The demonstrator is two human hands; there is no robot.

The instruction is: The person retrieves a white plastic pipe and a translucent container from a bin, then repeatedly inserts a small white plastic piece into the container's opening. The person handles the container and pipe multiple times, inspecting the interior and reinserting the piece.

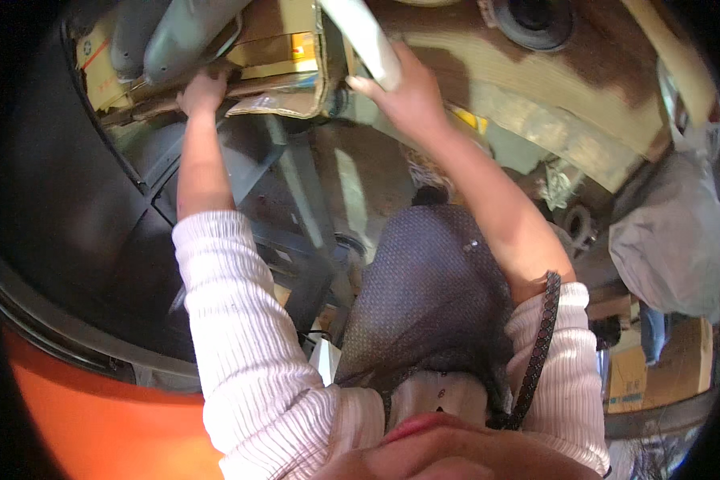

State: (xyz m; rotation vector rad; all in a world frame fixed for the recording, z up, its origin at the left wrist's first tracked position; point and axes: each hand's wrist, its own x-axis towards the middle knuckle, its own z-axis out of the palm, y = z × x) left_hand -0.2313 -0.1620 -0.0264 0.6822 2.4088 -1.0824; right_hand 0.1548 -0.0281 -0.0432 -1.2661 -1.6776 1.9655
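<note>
The right hand (412,92) holds the long, smooth white piece (362,36) by its lower end, thumb extended at the left side and fingers bent along the right; the piece slants up and leftward beyond the upper edge of view, so its far end cannot be checked. The left hand (204,92) is at the open brown cardboard carton (284,52), just below the rounded grey parts with tapered ends (188,40); its fingers are bent toward the carton, but their tips are too unclear to tell whether they pinch anything or merely rest there. With so long a piece gripped at one end, a firm hold with the thumb set against the fingers should keep it from swinging, and its unseen end deserves a glance before any turn. The left hand would do well to steady the carton by a sound wall rather than the ragged torn flap (276,104), which looks likely to bend. Keeping the white piece clear of the grey parts should spare their smooth faces from knocks, and also of the dark round ring (534,22) on the tan wooden surface (552,84)
</note>
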